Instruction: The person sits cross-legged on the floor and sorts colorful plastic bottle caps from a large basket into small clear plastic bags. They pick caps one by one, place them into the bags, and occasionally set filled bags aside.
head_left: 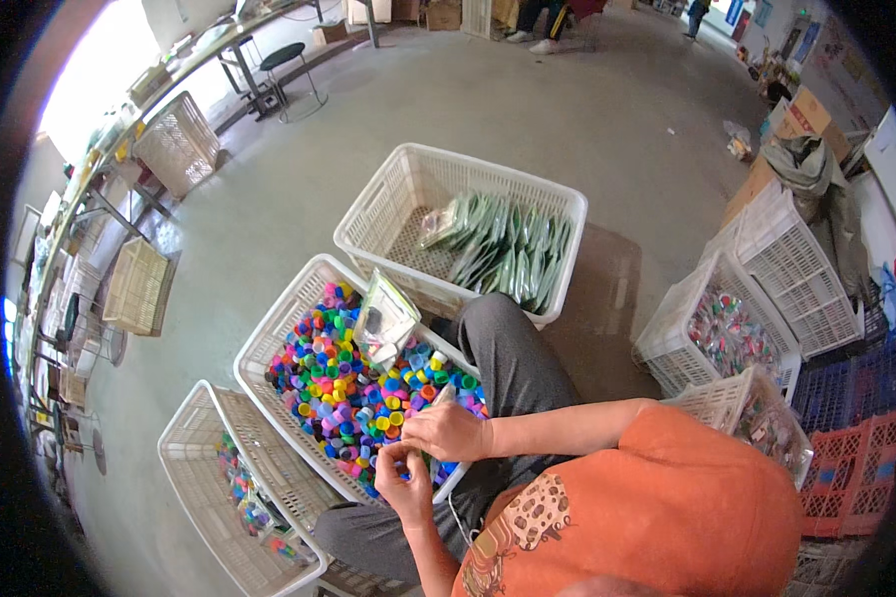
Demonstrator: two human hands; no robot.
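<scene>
Above a white crate (pixel 296 435) full of small colourful plastic caps (pixel 363 398), both my hands are close together. The fingers of my left hand (pixel 405 488) are bent into a pinch, just below my right. My right hand (pixel 450 431) is closed too, its fingertips next to the left ones. A small whitish piece sticks up by the right hand's fingers; I cannot make out what it is. What lies between the fingertips is too small to name. On the caps' far edge leans a clear plastic packet (pixel 386 320) with white and dark contents.
Beyond stands a white crate (pixel 488 171) with green-and-clear packets (pixel 513 249) lined up inside. At left another crate (pixel 194 478) holds packets of colourful pieces. More filled crates (pixel 722 328) stand at right. A black stool (pixel 284 57) and long worktable are at far left.
</scene>
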